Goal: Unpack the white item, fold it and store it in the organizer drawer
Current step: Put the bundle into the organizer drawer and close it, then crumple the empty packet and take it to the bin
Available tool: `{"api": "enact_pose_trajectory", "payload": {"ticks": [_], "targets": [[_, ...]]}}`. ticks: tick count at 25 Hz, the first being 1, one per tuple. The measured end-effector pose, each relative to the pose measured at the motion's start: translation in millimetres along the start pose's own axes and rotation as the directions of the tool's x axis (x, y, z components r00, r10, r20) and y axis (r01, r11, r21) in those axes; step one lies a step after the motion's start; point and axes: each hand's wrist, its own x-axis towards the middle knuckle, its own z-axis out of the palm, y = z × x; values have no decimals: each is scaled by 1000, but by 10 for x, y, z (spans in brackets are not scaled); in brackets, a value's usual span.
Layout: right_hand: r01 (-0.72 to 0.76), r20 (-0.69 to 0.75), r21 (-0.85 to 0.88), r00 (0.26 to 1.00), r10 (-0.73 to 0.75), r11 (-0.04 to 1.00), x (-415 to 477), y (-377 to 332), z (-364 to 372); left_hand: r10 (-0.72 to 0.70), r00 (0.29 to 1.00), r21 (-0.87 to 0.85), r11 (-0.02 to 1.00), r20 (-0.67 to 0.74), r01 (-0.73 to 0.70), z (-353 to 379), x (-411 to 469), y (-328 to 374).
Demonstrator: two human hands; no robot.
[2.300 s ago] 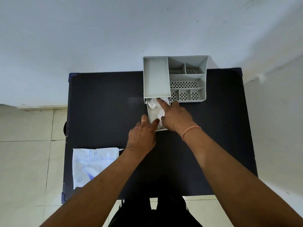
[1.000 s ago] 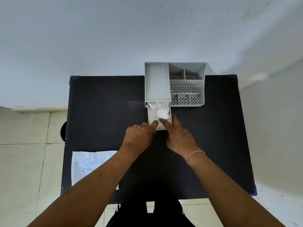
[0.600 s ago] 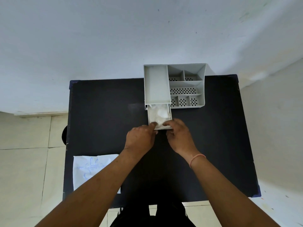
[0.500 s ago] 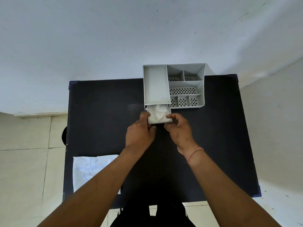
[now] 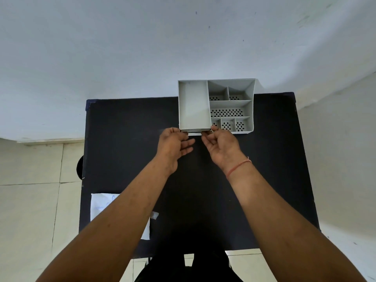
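The grey organizer [image 5: 193, 104] stands at the far edge of the black table [image 5: 126, 135]. Its drawer [image 5: 194, 134] is pushed almost fully in, and only a thin white strip of its front shows. The white item is hidden inside it. My left hand [image 5: 175, 144] rests with a fingertip against the left end of the drawer front, its fingers spread. My right hand [image 5: 221, 147] touches the right end, with its thumb up beside the organizer's front wall.
A flat white package with blue print [image 5: 101, 207] lies at the table's near left, partly under my left forearm. A small torn white strip [image 5: 154, 215] lies beside it. The organizer's right half has several perforated compartments [image 5: 226, 112]. Tiled floor lies to the left.
The drawer with the white item in it has slid back into the organizer. Both hands followed it forward and have loosened from its sides to its front.
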Motion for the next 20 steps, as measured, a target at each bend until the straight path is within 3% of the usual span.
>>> {"api": "enact_pose_trajectory", "payload": {"ticks": [3, 6, 8, 11, 14, 16, 18, 20], "targets": [[15, 6, -187, 1000, -14, 982, -125, 150, -60, 47, 996, 179, 983, -79, -32, -257, -53, -122], [29, 137, -512, 989, 49, 858, -305, 473, 8, 44, 972, 195, 981, -229, 2, -723, -176, -273], [111, 254, -725, 960, 114, 680, -405, 798, 159, 1, 948, 126, 991, -320, 42, -1122, -285, -365], [351, 392, -905, 907, 154, 240, -444, 1401, 431, 59, 895, 190, 981, -442, 29, -1758, -459, -452], [545, 506, -800, 838, 206, -252, -410, 1961, 653, 149, 839, 432, 895, -523, 110, -2310, -600, -542], [564, 540, -644, 814, 215, -518, -405, 2262, 763, 104, 830, 533, 808, -548, 251, -2603, -698, -660], [541, 548, -538, 807, 220, -646, -382, 2473, 826, 30, 858, 577, 752, -512, 319, -2801, -761, -856], [534, 483, -541, 830, 280, -650, -395, 2545, 885, -10, 902, 575, 767, -431, 283, -2878, -818, -1009]]}}
